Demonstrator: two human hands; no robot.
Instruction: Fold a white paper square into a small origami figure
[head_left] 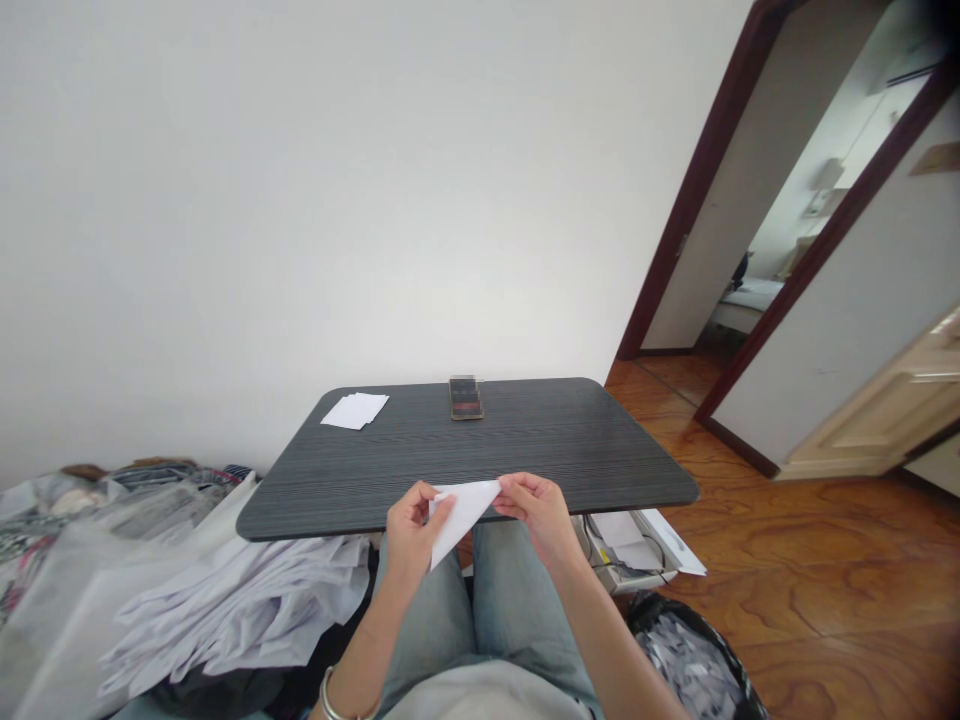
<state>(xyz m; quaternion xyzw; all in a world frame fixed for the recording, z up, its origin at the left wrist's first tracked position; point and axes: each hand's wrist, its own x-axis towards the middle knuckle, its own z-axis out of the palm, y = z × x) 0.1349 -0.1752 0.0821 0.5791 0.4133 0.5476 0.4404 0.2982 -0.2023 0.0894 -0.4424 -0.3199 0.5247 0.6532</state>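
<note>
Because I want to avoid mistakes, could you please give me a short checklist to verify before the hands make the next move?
1. Left hand grips the white paper: ok, the thumb lies on its face.
2. Right hand holds it too: ok, at the pointed corner.
3. White paper lies flat on the table: not ok, it is held up by the near edge.
4. White sheets are apart from the hands: ok, at the table's far left.
5. Dark case is apart from the hands: ok, near the back edge.
6. Paper's edges are exactly aligned: cannot tell, too small.
</note>
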